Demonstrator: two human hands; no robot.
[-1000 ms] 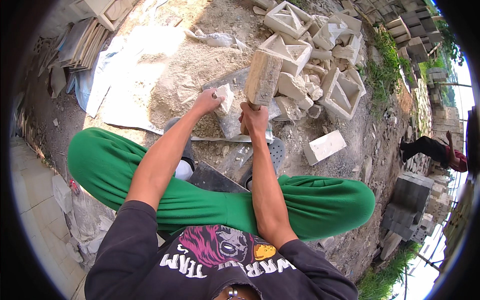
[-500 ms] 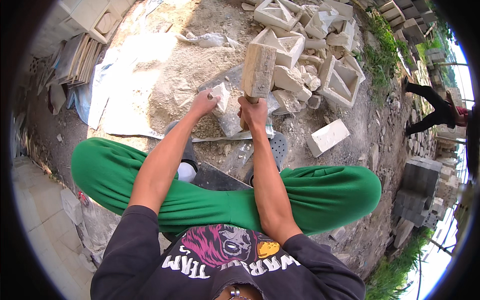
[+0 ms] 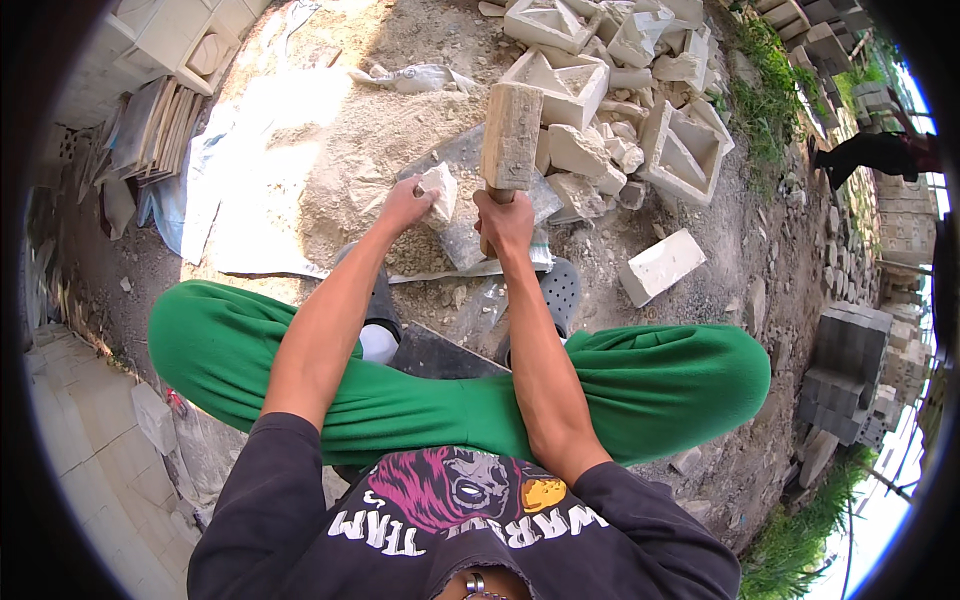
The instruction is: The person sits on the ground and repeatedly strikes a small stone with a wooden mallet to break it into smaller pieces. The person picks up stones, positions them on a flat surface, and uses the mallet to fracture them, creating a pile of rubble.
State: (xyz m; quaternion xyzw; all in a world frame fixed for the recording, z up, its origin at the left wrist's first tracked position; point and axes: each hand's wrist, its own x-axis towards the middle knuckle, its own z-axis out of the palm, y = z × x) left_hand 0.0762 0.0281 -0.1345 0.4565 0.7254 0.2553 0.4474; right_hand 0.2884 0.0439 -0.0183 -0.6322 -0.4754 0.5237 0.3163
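My right hand [image 3: 506, 222] is wrapped round the handle of a wooden mallet [image 3: 511, 137], whose blocky, pale, dust-covered head is raised above the ground. To its left, my left hand [image 3: 408, 204] grips a jagged white stone chunk [image 3: 439, 192] by its left side. The chunk is over a dark grey slab [image 3: 463, 238] strewn with pale grit and crumbs; whether it touches the slab I cannot tell. The mallet head is beside the chunk, apart from it.
Beyond the mallet lies a heap of broken stone and triangular-patterned blocks [image 3: 684, 150]. A white rectangular block [image 3: 662, 267] rests to the right. Thin boards [image 3: 165, 130] are stacked at the left, a crumpled sack [image 3: 415, 78] lies ahead. Another person [image 3: 870, 155] is at far right.
My hands hold the same mallet and chunk in nearly the same place. At the far right, the other person has shifted position, with the legs now closer together.
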